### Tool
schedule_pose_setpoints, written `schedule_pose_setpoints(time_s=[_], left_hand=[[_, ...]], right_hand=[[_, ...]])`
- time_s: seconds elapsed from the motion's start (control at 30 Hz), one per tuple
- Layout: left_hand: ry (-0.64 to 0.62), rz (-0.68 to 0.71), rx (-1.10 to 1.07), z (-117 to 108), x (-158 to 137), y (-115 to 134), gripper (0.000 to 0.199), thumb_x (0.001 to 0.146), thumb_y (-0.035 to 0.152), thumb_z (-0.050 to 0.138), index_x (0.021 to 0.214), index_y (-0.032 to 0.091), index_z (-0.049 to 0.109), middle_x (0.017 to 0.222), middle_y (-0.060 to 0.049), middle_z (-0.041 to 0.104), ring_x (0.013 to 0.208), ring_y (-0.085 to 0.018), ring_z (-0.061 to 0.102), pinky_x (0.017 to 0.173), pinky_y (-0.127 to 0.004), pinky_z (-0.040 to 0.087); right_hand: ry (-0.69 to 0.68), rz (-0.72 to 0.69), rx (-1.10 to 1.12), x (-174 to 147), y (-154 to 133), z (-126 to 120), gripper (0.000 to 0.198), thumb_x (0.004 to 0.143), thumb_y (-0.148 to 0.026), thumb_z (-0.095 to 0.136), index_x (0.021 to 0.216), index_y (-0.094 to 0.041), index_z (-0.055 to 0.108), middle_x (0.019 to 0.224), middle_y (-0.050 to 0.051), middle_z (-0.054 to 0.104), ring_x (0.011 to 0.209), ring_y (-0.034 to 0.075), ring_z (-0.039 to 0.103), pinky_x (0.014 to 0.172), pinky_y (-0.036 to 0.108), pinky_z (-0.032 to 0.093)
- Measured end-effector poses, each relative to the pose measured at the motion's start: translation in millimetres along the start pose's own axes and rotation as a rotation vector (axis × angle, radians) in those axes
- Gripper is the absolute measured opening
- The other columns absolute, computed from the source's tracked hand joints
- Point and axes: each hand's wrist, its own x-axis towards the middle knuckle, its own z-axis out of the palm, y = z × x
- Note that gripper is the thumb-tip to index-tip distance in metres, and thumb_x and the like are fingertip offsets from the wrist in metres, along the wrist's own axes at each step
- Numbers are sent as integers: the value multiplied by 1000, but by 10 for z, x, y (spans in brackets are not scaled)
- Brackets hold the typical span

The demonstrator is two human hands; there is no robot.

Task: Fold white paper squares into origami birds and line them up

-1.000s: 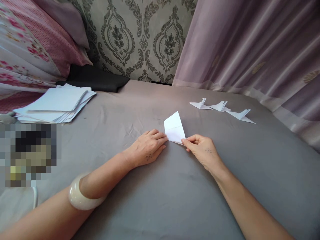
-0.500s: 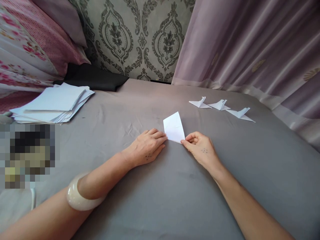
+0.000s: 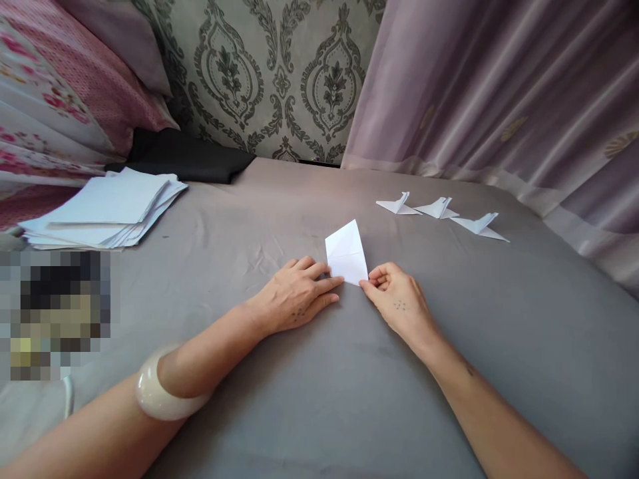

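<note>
A small folded sheet of white paper point(image 3: 347, 249) lies on the grey cloth between my hands, with a crease running across it. My left hand point(image 3: 302, 293) rests beside it, fingers stretched out, and a fingertip presses on its lower left edge. At the lower right corner, my right hand point(image 3: 397, 293) pinches the paper between thumb and finger. Three folded paper birds point(image 3: 399, 203), point(image 3: 439, 209), point(image 3: 482, 226) stand in a row farther back on the right.
A stack of white paper sheets point(image 3: 110, 199) lies at the back left, near a black folded item point(image 3: 184, 156). A blurred-out object point(image 3: 60, 306) is at the left. Purple curtains point(image 3: 474, 86) hang on the right, and patterned wallpaper point(image 3: 279, 80) is behind.
My left fingers have slid slightly right onto the paper's lower edge. My right hand keeps its pinch at the corner and has shifted only a little.
</note>
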Motion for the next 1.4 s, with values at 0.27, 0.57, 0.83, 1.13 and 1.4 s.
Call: schedule_pose_setpoints(time_s=[0.27, 0.57, 0.83, 1.13, 1.4], left_hand=[[22, 101, -44, -9, 136, 100, 41, 100, 38, 33, 111, 13, 64, 112, -13, 60, 104, -24, 54, 91, -37, 48], [-19, 129, 2, 34, 186, 125, 48, 100, 42, 29, 128, 15, 57, 99, -10, 59, 88, -21, 54, 80, -35, 50], [-30, 161, -66, 55, 221, 76, 45, 100, 42, 31, 130, 20, 57, 101, -10, 54, 91, -21, 52, 87, -37, 48], [-67, 145, -5, 9, 279, 168, 48, 98, 49, 33, 134, 26, 54, 98, -10, 52, 88, -23, 51, 82, -40, 49], [-36, 73, -75, -37, 187, 218, 41, 99, 42, 34, 119, 17, 60, 97, -10, 59, 91, -23, 56, 80, -36, 52]], right_hand=[[-82, 107, 124, 98, 94, -10, 17, 71, -34, 65, 80, -20, 62, 72, 3, 69, 60, 15, 61, 57, 27, 45], [-71, 109, 118, 70, 89, -63, 25, 69, -30, 68, 89, -20, 57, 75, 1, 70, 62, 14, 63, 58, 27, 45], [-60, 179, 231, 71, 227, -235, 36, 77, -37, 61, 107, -20, 53, 78, 0, 69, 61, 13, 61, 56, 26, 44], [-8, 77, 217, 6, 178, -189, 23, 82, -31, 58, 101, -19, 59, 79, 2, 70, 68, 16, 64, 66, 29, 49], [10, -516, -40, -243, 20, 53, 27, 95, -16, 39, 107, -18, 62, 108, 7, 66, 101, 20, 60, 87, 33, 49]])
